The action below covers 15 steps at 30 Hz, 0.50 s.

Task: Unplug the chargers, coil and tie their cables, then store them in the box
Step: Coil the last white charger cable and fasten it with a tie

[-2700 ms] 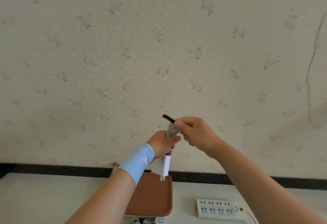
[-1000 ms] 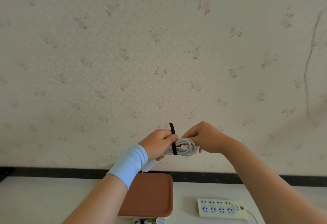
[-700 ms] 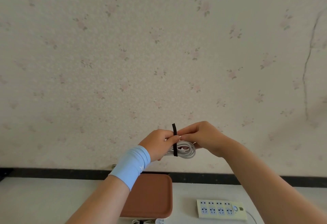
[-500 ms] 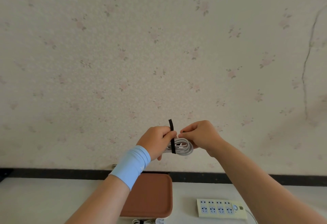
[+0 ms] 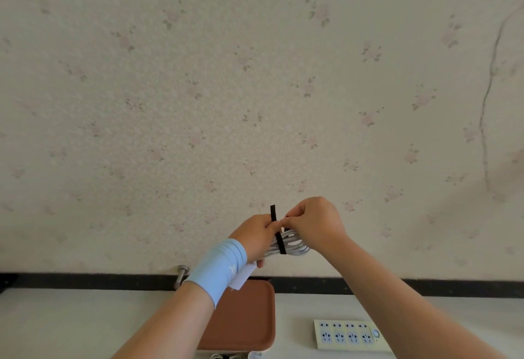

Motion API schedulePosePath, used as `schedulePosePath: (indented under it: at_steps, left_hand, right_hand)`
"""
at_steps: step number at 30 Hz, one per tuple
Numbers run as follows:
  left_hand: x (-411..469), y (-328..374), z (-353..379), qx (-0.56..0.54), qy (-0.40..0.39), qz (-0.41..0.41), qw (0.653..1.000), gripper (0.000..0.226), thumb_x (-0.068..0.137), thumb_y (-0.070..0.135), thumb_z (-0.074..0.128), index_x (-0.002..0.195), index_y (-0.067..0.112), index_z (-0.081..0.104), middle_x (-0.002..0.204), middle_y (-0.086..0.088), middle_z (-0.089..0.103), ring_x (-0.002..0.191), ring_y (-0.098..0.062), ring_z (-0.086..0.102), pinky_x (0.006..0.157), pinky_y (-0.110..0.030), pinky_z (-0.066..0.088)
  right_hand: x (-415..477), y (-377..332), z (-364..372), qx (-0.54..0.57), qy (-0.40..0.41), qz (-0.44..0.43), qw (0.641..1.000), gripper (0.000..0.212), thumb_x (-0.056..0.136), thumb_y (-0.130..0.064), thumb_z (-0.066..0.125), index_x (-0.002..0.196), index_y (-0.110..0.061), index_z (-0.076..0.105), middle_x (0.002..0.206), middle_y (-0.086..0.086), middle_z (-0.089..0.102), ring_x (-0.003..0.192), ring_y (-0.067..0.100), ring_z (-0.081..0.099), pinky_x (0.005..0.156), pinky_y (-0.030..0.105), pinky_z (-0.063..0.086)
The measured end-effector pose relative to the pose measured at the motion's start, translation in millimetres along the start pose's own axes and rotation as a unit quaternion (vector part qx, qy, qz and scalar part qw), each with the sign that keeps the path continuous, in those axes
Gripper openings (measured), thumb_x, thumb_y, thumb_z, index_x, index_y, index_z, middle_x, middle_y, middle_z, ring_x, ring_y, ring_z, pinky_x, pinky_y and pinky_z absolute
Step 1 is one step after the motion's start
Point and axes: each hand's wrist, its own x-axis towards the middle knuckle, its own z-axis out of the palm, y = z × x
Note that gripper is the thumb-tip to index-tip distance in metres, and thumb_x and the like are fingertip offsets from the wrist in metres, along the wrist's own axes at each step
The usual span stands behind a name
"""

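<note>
- Coil has turned since the earliest frame. It stood upright then, strap end slanting to 10 o'clock. Now the coiled cable [image 5: 293,245] lies sideways between the hands, and the black strap [image 5: 280,242] is wrapped round it with its free tail at 12 o'clock.
- Left hand [image 5: 255,235] grips the coil's left end, thumb by the strap. Right hand [image 5: 314,225] is curled, pinching the strap on top of the coil.
- White charger block [image 5: 243,277] hangs at 6 o'clock of the left hand.
- Judged progress: this charger is unplugged and coiled, the tie is nearly closed, and the tail is not yet pressed down. Storing is left.
- Box [image 5: 246,321] sits on the tabletop [image 5: 71,324] at 6 o'clock of the hands. Its brown lid looks shut and likely has to come off first.
- Power strip [image 5: 350,336] is at 3 o'clock of the box, visible sockets empty.
- Another tied bundle [image 5: 224,356] peeks in at the bottom edge, seemingly outside the box.
</note>
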Motion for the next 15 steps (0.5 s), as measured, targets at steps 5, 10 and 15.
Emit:
schedulePosePath:
  at_steps: [5,10,15]
  left_hand:
    - [3.7,1.2,0.3,-0.081,-0.006,-0.091,0.993,0.035,0.102,0.029,0.038,0.097,0.005,0.064,0.079,-0.011,0.062,0.042,-0.021,0.048,0.050,-0.025,0.044]
    - [0.8,2.3,-1.0,-0.075,-0.003,-0.144,0.987,0.030,0.097,0.010,0.040,0.075,0.011,0.060,0.069,-0.006,0.061,0.038,-0.019,0.041,0.040,-0.020,0.037]
    - [-1.1,-5.7,-15.7,-0.117,0.003,-0.176,0.977,0.030,0.097,0.015,0.048,0.069,0.012,0.059,0.065,-0.004,0.057,0.041,-0.017,0.040,0.040,-0.020,0.035]
  right_hand:
    - [-6.2,-6.2,4.4,0.006,0.030,-0.051,0.998,0.010,0.086,-0.031,0.078,0.079,-0.024,0.074,0.081,-0.011,0.071,0.074,0.007,0.066,0.066,0.025,0.055]
    - [-14.2,-5.1,16.2,-0.125,0.030,-0.173,0.976,0.011,0.093,-0.033,0.069,0.094,-0.023,0.075,0.095,-0.003,0.063,0.082,0.016,0.060,0.068,0.023,0.045]
    - [-18.9,-4.0,26.5,-0.083,0.038,-0.255,0.963,0.005,0.086,-0.022,0.077,0.084,-0.019,0.079,0.084,-0.003,0.054,0.089,0.015,0.046,0.085,0.024,0.034]
